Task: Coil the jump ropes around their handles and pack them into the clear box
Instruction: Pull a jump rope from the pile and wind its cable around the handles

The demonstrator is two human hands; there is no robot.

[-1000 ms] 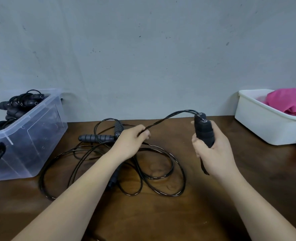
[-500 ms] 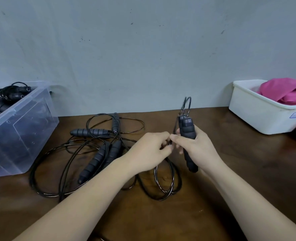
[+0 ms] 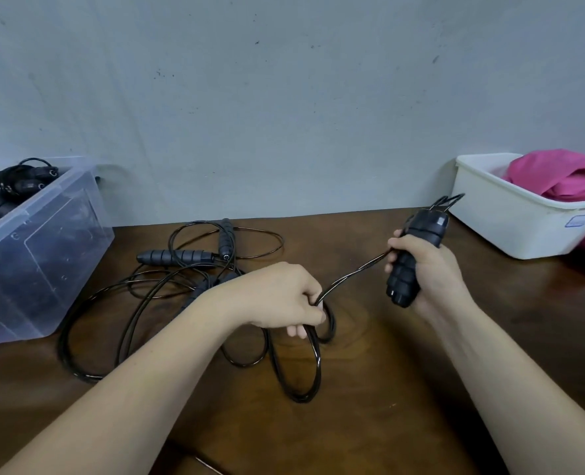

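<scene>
1. We're gripping the handles (image 3: 408,265) in the R hand (image 3: 431,272), fingers curled tight round them, above the table's (image 3: 404,399) back-right part.
2. L hand (image 3: 277,298) is pinching the cord (image 3: 353,273) mid-table, fingers curled on it. Slack is lying in loops toward the front edge.
3. Doing it well, imo: keeping the cord taut btw hands, laying turns side by side.
4. At the back-left corner the clear box (image 3: 47,258) is sitting w/ coiled ropes inside.
5. A second rope (image 3: 176,258) is sprawling beside it, loops crossing ours, so a likely snag. The white tub (image 3: 503,217) w/ pink cloth (image 3: 565,176) is sitting back-right, out of the way.
</scene>
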